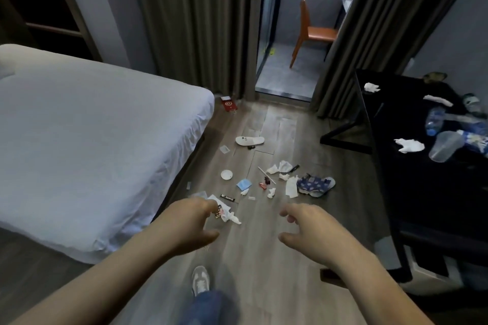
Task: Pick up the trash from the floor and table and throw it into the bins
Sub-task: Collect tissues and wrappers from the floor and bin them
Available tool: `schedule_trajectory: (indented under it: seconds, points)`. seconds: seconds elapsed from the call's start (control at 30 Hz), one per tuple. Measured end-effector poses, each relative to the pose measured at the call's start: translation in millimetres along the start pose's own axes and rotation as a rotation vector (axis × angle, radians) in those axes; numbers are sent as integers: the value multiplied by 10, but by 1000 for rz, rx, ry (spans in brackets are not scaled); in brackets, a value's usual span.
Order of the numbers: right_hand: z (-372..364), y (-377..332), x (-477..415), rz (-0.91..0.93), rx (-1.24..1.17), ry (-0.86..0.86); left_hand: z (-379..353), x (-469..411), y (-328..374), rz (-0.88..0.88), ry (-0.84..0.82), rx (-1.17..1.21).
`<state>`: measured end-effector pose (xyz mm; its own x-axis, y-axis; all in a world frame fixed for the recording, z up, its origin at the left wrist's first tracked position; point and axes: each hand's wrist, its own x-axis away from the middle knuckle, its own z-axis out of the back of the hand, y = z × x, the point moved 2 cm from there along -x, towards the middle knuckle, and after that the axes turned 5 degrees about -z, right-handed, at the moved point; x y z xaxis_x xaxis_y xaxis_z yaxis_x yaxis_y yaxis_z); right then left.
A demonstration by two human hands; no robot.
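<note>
Trash lies scattered on the wooden floor ahead: crumpled tissues (280,168), a blue paper square (244,184), a white lid (226,174), a dark snack wrapper (227,197) and a crushed blue patterned package (315,185). More tissue and wrappers (229,215) lie just beyond my left hand (191,221). Both hands hover above the floor with loosely curled fingers and hold nothing; my right hand (307,229) is to the right. On the black table (390,119) lie tissues (409,145), a clear plastic cup (445,149) and plastic bottles (434,120). No bin is in view.
A white bed (87,140) fills the left side. A white slipper (249,140) and a red packet (229,105) lie farther along the floor. Curtains frame a doorway to a balcony with an orange chair (311,31). My shoe (200,280) is below.
</note>
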<state>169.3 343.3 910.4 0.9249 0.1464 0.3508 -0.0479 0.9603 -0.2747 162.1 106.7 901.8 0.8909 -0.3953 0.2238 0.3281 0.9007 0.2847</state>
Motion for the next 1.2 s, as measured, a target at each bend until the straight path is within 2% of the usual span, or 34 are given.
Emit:
schedule_trajectory:
  seconds: [0.5,0.8,1.0,1.2]
  points:
    - [395,-140,-2256,-155,-6,-105,452,-2185,-1368,-17,-124,28]
    - [533,182,-3300,-190,-52,-195,398,-3250,-1603,-17,-190,40]
    - [573,602,-4269,-109,-27,-268,156,-4039,-1696,88,-211,34]
    - [322,1022,-5316,-50,25,-300,-434,-4830,-2021,248,-231,126]
